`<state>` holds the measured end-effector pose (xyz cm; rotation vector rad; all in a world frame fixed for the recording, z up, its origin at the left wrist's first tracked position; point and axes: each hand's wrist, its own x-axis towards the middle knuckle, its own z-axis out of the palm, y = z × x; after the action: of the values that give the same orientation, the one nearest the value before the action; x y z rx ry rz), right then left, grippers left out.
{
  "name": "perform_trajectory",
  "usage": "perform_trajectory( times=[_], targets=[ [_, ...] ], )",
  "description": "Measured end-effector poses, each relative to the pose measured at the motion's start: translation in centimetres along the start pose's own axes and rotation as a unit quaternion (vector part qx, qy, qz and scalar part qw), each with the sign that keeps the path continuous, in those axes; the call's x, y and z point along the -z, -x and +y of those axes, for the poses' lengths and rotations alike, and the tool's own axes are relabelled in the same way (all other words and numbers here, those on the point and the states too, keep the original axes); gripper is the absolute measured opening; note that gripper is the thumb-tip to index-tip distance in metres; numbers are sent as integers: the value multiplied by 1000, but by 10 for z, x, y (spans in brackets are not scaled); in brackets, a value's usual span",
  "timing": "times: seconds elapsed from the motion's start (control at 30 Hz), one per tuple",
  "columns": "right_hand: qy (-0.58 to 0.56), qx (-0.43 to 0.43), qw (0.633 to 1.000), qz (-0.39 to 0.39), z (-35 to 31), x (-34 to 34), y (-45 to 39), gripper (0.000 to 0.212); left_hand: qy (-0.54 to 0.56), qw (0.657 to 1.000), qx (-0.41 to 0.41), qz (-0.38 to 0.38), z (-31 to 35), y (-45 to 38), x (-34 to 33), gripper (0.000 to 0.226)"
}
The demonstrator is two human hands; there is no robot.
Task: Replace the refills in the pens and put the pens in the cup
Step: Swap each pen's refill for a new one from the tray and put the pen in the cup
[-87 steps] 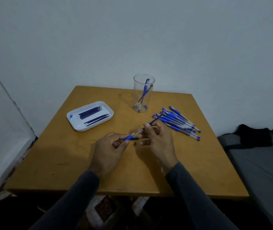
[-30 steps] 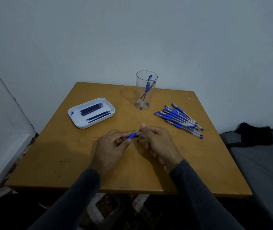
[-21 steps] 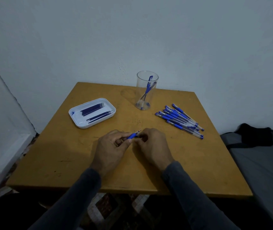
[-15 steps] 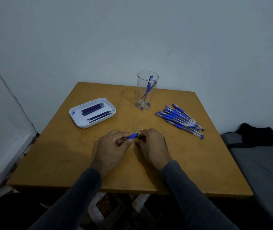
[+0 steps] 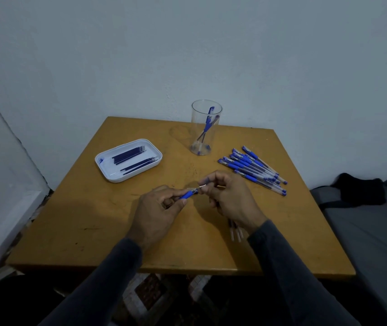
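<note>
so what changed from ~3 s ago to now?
The long refill the right hand held angled toward the pen pile is gone from its fingers; it now pinches the tip end of the pen the left hand grips. Cup, tray and pile unchanged.

Bare pale wall [image 5: 140, 55]; wooden table [image 5: 93, 222]; grey couch [image 5: 364, 231] at right; dim light.
</note>
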<state>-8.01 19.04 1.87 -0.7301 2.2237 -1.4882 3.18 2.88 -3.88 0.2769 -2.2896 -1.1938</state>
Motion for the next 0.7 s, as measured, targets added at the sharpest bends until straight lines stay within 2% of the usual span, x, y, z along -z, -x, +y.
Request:
perform_trajectory(
  times=[0.37,0.6,0.7],
  targets=[
    [-16,1,999,29,2,1,0,10,-7,1000,9,-9,0,0,1,29],
    [-31,2,999,-25,5,1,2,10,7,1000,10,-9,-1,1,1,28],
    [-61,6,998,7,6,3,1,9,13,1000,15,-7,0,1,1,30]
  ],
)
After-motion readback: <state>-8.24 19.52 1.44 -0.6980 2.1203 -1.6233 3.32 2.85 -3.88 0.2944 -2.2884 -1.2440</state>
